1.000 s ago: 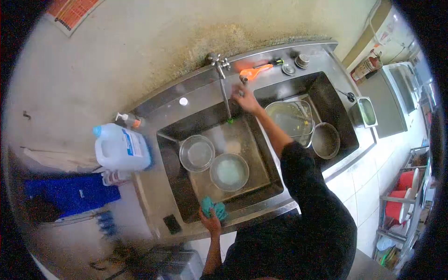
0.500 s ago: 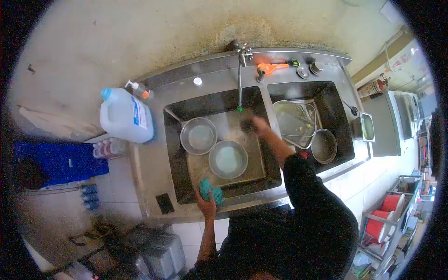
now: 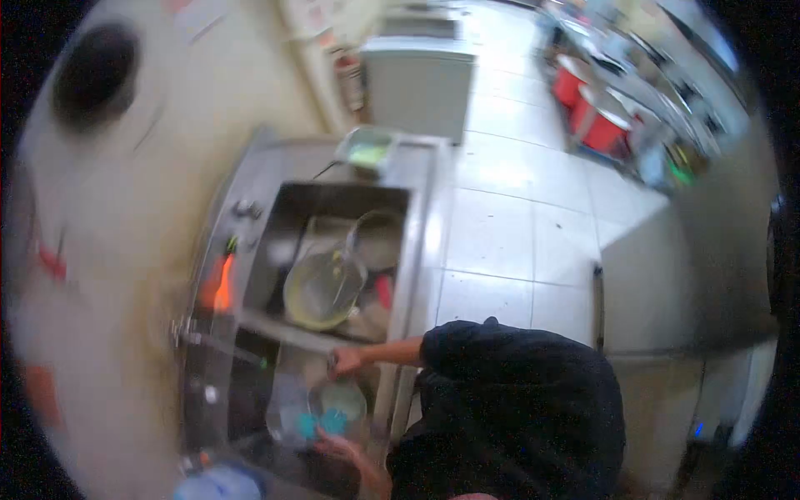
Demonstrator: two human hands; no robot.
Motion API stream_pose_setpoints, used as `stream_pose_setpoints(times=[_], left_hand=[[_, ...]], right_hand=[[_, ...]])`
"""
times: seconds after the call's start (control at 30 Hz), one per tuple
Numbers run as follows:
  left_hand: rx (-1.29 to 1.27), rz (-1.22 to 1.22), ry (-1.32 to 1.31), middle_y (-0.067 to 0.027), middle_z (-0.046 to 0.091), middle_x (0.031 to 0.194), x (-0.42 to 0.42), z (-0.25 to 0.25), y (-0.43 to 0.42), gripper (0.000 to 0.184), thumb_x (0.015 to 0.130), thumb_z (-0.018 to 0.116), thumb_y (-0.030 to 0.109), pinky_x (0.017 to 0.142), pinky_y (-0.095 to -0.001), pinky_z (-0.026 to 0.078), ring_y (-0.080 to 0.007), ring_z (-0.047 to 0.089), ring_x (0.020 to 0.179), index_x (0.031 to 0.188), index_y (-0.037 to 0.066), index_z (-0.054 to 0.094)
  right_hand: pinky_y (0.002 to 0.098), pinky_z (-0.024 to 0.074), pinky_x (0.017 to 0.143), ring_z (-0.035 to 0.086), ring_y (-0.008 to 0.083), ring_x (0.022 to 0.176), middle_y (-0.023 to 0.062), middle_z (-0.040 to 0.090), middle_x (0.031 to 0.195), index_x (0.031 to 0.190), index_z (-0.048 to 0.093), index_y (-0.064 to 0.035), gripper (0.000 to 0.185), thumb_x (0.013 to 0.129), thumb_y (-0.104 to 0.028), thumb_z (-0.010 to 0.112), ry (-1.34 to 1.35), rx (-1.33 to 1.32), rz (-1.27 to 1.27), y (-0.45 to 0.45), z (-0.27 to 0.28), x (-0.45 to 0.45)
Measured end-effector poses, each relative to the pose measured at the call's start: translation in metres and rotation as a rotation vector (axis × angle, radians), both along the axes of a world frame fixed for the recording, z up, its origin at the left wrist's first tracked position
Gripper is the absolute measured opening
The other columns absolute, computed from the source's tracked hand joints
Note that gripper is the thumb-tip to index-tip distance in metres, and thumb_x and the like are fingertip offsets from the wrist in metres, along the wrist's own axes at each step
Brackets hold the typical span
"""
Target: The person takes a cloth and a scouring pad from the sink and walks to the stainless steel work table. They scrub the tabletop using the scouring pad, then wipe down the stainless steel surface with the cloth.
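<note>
Close by the hands: bowls, tap.

A black top is worn, its right sleeve short.

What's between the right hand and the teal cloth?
In the head view, part of a bowl shows between the right hand and the teal cloth.

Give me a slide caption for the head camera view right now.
At a double sink, the left hand holds a teal cloth; the right hand is near the divider.
</note>
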State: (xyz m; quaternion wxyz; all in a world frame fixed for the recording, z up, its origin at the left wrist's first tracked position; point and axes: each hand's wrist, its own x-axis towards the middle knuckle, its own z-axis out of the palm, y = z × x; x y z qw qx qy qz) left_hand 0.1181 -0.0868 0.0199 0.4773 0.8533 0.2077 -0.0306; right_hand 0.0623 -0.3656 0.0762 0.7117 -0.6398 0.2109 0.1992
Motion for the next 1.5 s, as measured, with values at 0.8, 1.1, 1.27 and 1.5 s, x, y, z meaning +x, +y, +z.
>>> stream_pose_setpoints(times=[0.8, 1.1, 1.27, 1.5], left_hand=[[0.659, -1.635, 0.378, -0.0175, 0.055, 0.127, -0.34, -0.061, -0.474, 0.053, 0.087, 0.063, 0.021, 0.095, -0.0411, 0.043, -0.0303, 0.054, 0.113, 0.13, -0.003, 0.047], [0.862, -1.933, 0.286, -0.0217, 0.056, 0.124, -0.417, -0.12, -0.748, 0.064, 0.08, 0.066, 0.031, 0.094, -0.0447, 0.044, -0.036, 0.054, 0.114, 0.132, 0.002, 0.043], [0.613, -2.3, -0.143, -0.0242, 0.059, 0.118, -0.558, -0.127, -1.012, 0.071, 0.075, 0.07, 0.033, 0.09, -0.0468, 0.047, -0.039, 0.057, 0.109, 0.133, 0.004, 0.041], [-0.304, -2.496, -0.025, -0.0232, 0.063, 0.111, -0.903, 0.035, -1.225, 0.054, 0.084, 0.064, 0.02, 0.086, -0.0411, 0.05, -0.0337, 0.063, 0.104, 0.13, 0.001, 0.044]], right_hand=[[0.0422, 0.0518, 0.072, 0.067, 0.0344, 0.083, 0.0219, 0.068, 0.089, 0.087, 0.068, 0.0022, 0.037, 0.076, -0.033, 0.067, 1.292, -0.471, -1.799, -0.109, -0.193, -0.932], [0.0469, 0.0564, 0.062, 0.067, 0.032, 0.086, 0.0186, 0.064, 0.102, 0.109, 0.055, 0.0029, 0.049, 0.077, -0.027, 0.075, 0.996, 0.393, -2.366, -0.064, -0.117, -0.874], [0.0472, 0.0591, 0.06, 0.067, 0.0303, 0.081, 0.0159, 0.062, 0.102, 0.115, 0.05, 0.001, 0.052, 0.078, -0.026, 0.075, 0.883, 0.481, -2.52, -0.136, -0.137, -0.85], [0.0444, 0.059, 0.071, 0.065, 0.0303, 0.09, 0.0195, 0.061, 0.11, 0.12, 0.05, 0.0062, 0.066, 0.074, -0.031, 0.079, 0.747, 0.555, -2.605, -0.246, -0.15, -0.903]])
